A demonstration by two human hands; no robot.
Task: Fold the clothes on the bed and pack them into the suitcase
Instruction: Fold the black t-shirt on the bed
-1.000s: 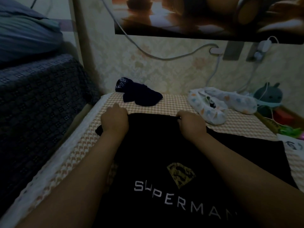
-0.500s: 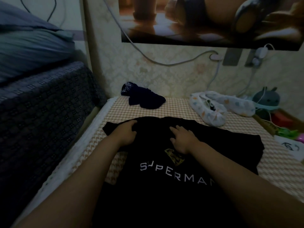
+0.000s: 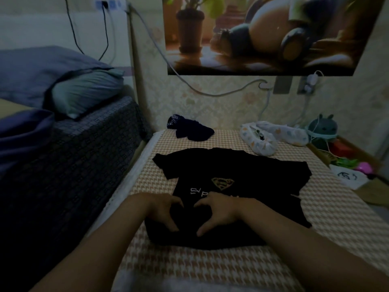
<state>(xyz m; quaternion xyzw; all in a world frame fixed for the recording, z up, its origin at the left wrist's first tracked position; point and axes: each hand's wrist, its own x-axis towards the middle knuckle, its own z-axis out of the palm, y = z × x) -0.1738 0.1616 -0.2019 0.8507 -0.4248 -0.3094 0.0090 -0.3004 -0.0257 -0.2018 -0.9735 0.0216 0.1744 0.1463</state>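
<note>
Currently before me: a black T-shirt (image 3: 231, 169) spread front-up on the bed (image 3: 326, 228), which has a tan houndstooth cover; the gold emblem and the first white letters show; the rest of the lettering is under my hands
Shirt layout: collar end toward 12 o'clock, hem end toward 6 o'clock; one sleeve points to 10 o'clock, the other to 2 o'clock; the hem end looks bunched into a thicker band
Left hand (image 3: 162, 209): on the shirt's lower half, at 7 o'clock from the emblem; fingers spread and gently bent, lying on the cloth; I see no fabric caught between them
Right hand (image 3: 219, 211): just beside the left, at 6 o'clock from the emblem; fingers likewise spread and resting on the cloth, gripping nothing that I can make out; the fingertips of the two hands nearly meet
Dark garment (image 3: 189, 131): crumpled at 12 o'clock from the shirt, apart from it, near the wall
White patterned garment (image 3: 265, 138): crumpled at 1 o'clock, just beyond the shirt
Plush toy (image 3: 323, 127): at 2 o'clock, against the wall
Pillow (image 3: 84, 91): at 10 o'clock, on a higher dark-covered surface
Poster (image 3: 263, 34): on the wall at 12 o'clock
</note>
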